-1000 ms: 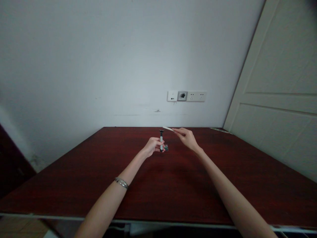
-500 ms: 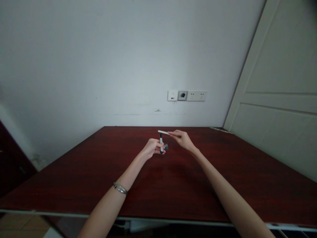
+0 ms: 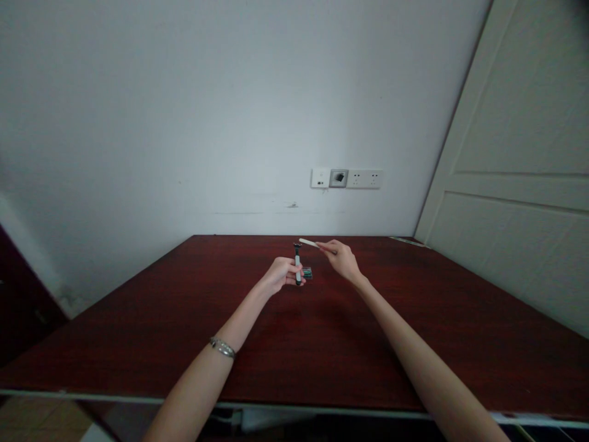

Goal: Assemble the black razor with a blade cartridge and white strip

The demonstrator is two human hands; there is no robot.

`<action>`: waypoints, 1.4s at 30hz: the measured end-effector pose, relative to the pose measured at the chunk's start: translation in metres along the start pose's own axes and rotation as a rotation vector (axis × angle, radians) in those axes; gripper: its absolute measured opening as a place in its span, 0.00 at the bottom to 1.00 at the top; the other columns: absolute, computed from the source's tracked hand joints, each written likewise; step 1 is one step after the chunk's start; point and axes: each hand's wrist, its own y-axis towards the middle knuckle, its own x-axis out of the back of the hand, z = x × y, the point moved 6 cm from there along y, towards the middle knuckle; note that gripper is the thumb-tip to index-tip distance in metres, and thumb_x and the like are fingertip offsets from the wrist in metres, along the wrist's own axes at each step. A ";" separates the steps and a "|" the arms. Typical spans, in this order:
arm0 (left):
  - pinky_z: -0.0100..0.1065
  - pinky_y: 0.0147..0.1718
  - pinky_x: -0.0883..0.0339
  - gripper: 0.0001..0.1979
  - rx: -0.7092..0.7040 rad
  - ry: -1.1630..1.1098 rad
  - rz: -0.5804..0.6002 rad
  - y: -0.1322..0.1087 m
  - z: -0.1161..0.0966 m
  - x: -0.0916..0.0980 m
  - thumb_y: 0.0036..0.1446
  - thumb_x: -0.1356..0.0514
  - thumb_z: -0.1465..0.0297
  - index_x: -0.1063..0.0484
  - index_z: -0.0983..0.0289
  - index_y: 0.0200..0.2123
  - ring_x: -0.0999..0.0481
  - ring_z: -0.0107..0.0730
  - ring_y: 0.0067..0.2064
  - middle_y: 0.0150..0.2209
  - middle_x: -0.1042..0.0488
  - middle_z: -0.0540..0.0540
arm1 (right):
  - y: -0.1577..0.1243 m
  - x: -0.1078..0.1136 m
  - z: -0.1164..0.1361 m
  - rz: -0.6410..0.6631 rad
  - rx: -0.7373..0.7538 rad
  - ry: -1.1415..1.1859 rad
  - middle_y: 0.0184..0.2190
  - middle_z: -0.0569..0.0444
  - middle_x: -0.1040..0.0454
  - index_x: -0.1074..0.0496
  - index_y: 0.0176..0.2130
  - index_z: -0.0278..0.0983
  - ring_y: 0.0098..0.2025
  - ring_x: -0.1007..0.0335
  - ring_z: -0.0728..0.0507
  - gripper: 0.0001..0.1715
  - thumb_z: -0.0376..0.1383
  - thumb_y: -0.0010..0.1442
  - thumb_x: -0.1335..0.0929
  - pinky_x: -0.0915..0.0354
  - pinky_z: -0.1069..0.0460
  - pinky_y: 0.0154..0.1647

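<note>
My left hand (image 3: 281, 274) is closed around the grey-white handle of a razor (image 3: 297, 263), which stands nearly upright with its small dark head at the top. Pinched between the fingers of my right hand (image 3: 341, 258) is a slim white stick-like thing (image 3: 308, 242); what kind it is, I cannot tell. Its free end points left, just above and to the right of the razor head, with a small gap between them. Just right of the razor, partly hidden by my left fingers, a small clear and teal pack (image 3: 308, 273) lies on the table.
The dark red wooden table (image 3: 151, 319) reaches back to a white wall (image 3: 230, 110). Sockets and switches (image 3: 365, 178) sit low on that wall. A pale panelled door or cabinet side (image 3: 515, 184) rises along the right edge.
The white stick-like thing has moved up and right with my right hand, off the razor head, which now shows. My left hand and the razor have barely shifted.
</note>
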 end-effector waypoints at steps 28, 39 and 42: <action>0.37 0.28 0.30 0.03 0.001 0.008 0.023 0.003 0.004 0.004 0.47 0.41 0.77 0.32 0.71 0.27 0.25 0.34 0.23 0.22 0.28 0.56 | 0.000 -0.001 -0.010 -0.090 -0.029 0.101 0.33 0.52 0.25 0.25 0.41 0.41 0.32 0.31 0.47 0.14 0.38 0.56 0.35 0.38 0.54 0.34; 0.37 0.27 0.30 0.03 0.007 0.017 0.020 0.004 0.006 0.003 0.47 0.41 0.77 0.33 0.71 0.27 0.25 0.34 0.24 0.23 0.28 0.56 | -0.002 0.003 0.004 -0.106 0.023 0.079 0.33 0.51 0.25 0.25 0.42 0.40 0.32 0.30 0.47 0.14 0.37 0.56 0.36 0.38 0.54 0.33; 0.37 0.27 0.30 0.03 0.001 0.028 0.016 0.003 0.006 0.002 0.47 0.41 0.76 0.33 0.71 0.27 0.25 0.34 0.23 0.22 0.28 0.56 | -0.002 -0.002 0.013 -0.040 0.094 0.095 0.34 0.52 0.26 0.26 0.42 0.41 0.34 0.30 0.47 0.14 0.37 0.57 0.36 0.39 0.54 0.34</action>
